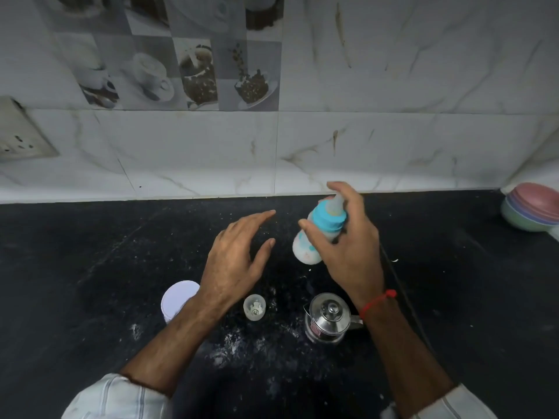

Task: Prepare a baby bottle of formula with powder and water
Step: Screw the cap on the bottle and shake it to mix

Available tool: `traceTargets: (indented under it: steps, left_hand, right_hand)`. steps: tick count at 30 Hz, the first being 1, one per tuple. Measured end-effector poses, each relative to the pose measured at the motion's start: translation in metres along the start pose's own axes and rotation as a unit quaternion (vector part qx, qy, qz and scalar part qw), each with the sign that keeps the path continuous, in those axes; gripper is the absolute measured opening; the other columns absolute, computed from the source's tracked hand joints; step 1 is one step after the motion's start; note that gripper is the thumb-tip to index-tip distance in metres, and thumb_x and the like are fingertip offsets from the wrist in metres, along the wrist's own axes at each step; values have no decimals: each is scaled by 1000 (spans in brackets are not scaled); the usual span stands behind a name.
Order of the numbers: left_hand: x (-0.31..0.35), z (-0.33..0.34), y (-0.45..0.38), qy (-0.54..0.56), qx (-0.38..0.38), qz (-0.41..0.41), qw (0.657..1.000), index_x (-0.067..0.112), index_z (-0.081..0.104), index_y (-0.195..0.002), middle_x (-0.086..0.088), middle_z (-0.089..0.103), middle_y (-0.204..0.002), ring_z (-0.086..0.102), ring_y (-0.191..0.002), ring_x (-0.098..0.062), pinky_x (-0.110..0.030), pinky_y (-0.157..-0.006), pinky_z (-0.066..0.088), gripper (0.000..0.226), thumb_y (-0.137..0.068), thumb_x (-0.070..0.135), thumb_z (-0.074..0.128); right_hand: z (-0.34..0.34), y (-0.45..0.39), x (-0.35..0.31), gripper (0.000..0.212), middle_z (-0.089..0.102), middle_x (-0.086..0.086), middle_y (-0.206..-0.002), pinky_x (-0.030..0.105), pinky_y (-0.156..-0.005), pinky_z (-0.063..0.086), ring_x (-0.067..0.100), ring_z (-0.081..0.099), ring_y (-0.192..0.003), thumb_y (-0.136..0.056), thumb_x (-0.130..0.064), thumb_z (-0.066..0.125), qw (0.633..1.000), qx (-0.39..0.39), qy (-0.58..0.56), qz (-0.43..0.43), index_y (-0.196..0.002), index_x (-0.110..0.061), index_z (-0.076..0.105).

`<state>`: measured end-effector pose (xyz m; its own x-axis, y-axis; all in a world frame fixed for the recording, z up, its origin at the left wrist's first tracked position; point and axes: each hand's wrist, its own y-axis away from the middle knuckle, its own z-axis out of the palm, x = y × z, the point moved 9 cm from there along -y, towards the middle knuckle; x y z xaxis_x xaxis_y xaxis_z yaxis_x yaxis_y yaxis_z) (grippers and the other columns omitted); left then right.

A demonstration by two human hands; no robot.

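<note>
- The right hand [348, 246], right of frame centre, grips the baby bottle [317, 234] with fingers curled round its blue collar, forefinger over the teat, probably sealing it for shaking.
- The bottle tilts in mid-air, milky inside.
- The left hand [233, 261] hovers beside it, fingers spread, holding nothing.
- The clear cap [254, 306] and steel kettle [328, 319] stand below on the counter [90, 267]; blur hides finer detail.

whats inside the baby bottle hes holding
The baby bottle in the right hand shows something white low in its body. The fingers and blue collar cover the upper part, so the fill level cannot be seen.
</note>
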<state>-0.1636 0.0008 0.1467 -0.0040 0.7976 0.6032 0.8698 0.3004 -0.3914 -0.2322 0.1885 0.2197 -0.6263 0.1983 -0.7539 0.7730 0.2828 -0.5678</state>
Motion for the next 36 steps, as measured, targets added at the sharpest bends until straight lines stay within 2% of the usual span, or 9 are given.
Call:
traceTargets:
  steps: [5, 9, 14, 20, 25, 30, 32, 34, 36]
  left_hand:
    - [1, -1, 1, 8, -4, 10, 1000, 32, 50, -150, 10, 61, -145, 56, -134, -12, -49, -110, 49, 50, -101, 40, 57]
    - [4, 2, 3, 14, -13, 20, 1000, 33, 49, -150, 11, 61, -146, 55, -135, -10, -49, -111, 48, 50, -101, 41, 57]
    - [7, 2, 4, 39, -20, 22, 999, 34, 48, -151, 12, 59, -147, 54, -136, -10, -50, -112, 48, 54, -99, 43, 60]
    - [29, 20, 11, 109, -123, 29, 986, 49, 33, -156, 23, 51, -154, 49, -140, -2, -37, -116, 43, 87, -81, 71, 69]
    - [33, 20, 8, 200, -115, 29, 973, 36, 50, -147, 20, 66, -138, 63, -124, 3, -31, -106, 54, 70, -86, 38, 84]
    - [27, 32, 12, 214, -219, 44, 951, 42, 43, -152, 18, 64, -141, 70, -113, -39, -64, -91, 57, 69, -91, 53, 73]
    - [29, 36, 14, 215, -238, 52, 946, 39, 38, -157, 18, 59, -149, 68, -120, -32, -51, -94, 60, 72, -94, 51, 70]
    - [31, 34, 11, 213, -223, 52, 950, 32, 28, -163, 20, 48, -158, 62, -129, -13, -12, -82, 54, 80, -96, 48, 68]
    - [27, 30, 6, 188, -192, 38, 963, 35, 11, -166, 30, 38, -158, 59, -127, -10, -8, -74, 49, 93, -93, 56, 64]
  right_hand:
    - [-28, 20, -24, 63, 58, 7, -127, 46, -94, 58, 36, 65, -112, -84, -11, 82, 984, 135, -43, -109, -133, -20, 43]
    - [-4, 21, 0, 62, 62, -2, -124, 43, -95, 58, 15, 65, -111, -86, -21, 83, 999, 31, 20, 0, -136, -25, 47]
    - [-34, 21, -29, 64, 59, 1, -127, 43, -94, 58, 26, 66, -112, -85, -15, 83, 987, 138, -18, -75, -134, -18, 43]
    - [-12, 22, -20, 63, 64, 0, -119, 44, -87, 62, 21, 69, -105, -85, -29, 82, 997, 61, -48, 3, -134, -35, 43]
    - [0, 22, -24, 69, 64, 4, -121, 43, -87, 63, 24, 70, -107, -84, -21, 83, 994, 6, -105, 4, -138, -36, 42]
    - [12, 22, -19, 92, 62, 5, -129, 42, -94, 60, 23, 68, -112, -83, -21, 84, 987, -138, -73, -24, -147, -51, 25]
    - [6, 20, -16, 92, 62, 5, -129, 44, -91, 61, 22, 69, -110, -81, -24, 85, 990, -127, -63, -24, -145, -54, 26]
    - [-4, 17, -25, 89, 60, 1, -131, 44, -88, 63, 22, 69, -110, -80, -25, 85, 992, -86, -86, -26, -144, -53, 30]
    - [-21, 14, -42, 91, 51, -15, -140, 41, -93, 61, 22, 67, -115, -78, -18, 85, 993, -1, -100, -65, -146, -38, 29]
